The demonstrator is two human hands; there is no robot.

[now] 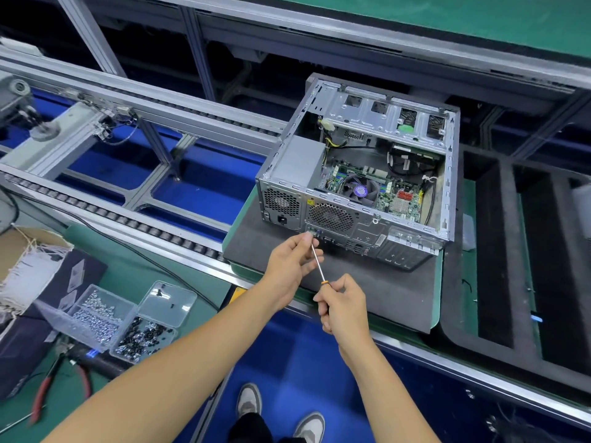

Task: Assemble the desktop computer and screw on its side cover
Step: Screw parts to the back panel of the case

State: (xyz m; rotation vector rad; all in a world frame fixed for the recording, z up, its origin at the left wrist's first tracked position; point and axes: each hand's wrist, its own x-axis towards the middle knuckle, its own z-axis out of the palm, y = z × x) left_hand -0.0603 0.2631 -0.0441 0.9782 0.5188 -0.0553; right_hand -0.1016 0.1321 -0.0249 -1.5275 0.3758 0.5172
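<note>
My right hand [343,310] grips the screwdriver [319,266] handle; my left hand [292,260] pinches its tip beside the open computer case [361,177]; the clear tray [124,321] holds screws.

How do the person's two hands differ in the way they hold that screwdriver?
The left hand pinches the bare metal shaft near the tip, close to the computer case; the right hand wraps its grip round the handle end of the screwdriver. The left sits higher and farther forward; the right is nearer the body. Both are bare and hold the same tool.
</note>
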